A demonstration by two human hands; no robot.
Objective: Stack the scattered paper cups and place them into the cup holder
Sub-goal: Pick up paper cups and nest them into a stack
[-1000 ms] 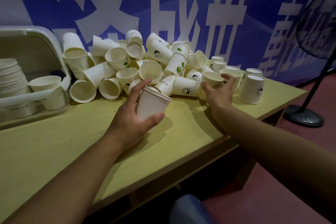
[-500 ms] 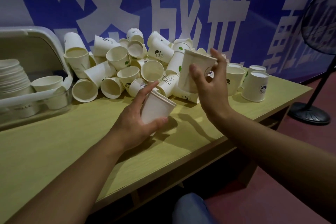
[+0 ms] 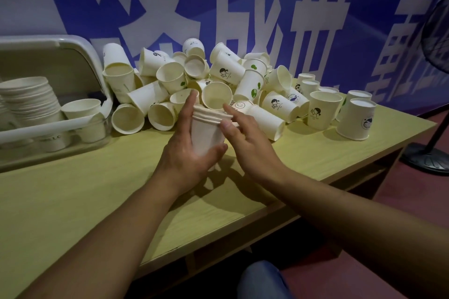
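Gripping nested cup stack [image 3: 206, 133]: left hand [image 3: 187, 155] wrapped round; right hand [image 3: 250, 145] fingertips relaxed at rim.

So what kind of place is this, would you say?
Probably an event or exhibition hall: a large blue printed banner covers the wall, a pedestal fan stands alongside, and paper cups pile on a plain wooden table.
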